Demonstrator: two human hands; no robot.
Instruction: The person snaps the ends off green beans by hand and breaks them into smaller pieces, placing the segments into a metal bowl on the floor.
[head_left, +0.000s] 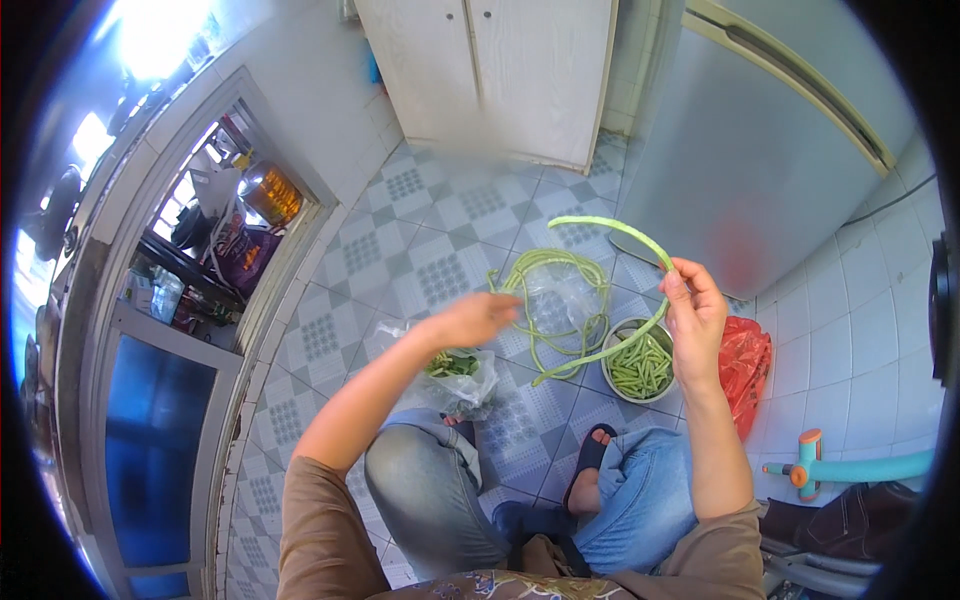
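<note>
My right hand (691, 315) pinches one long green yardlong bean (630, 226) near its middle, and both ends of the bean curve off to the left. My left hand (480, 319), somewhat blurred, is raised above the floor left of the bean pile; whether it holds anything cannot be told. A loose coil of long beans (555, 259) lies on a clear plastic bag (559, 300) on the tiles. To its right stands a round metal pot (613, 390) with short cut bean pieces (637, 367) in it. Below my left hand, a clear plastic bag (476, 386) holds green scraps.
A red plastic bag (742, 367) lies by the tiled wall, beside the refrigerator (757, 150). White cabinet doors (525, 75) stand ahead. A low window-like opening with an oil bottle (270, 193) is on the left. A turquoise handle (862, 469) reaches in from the right.
</note>
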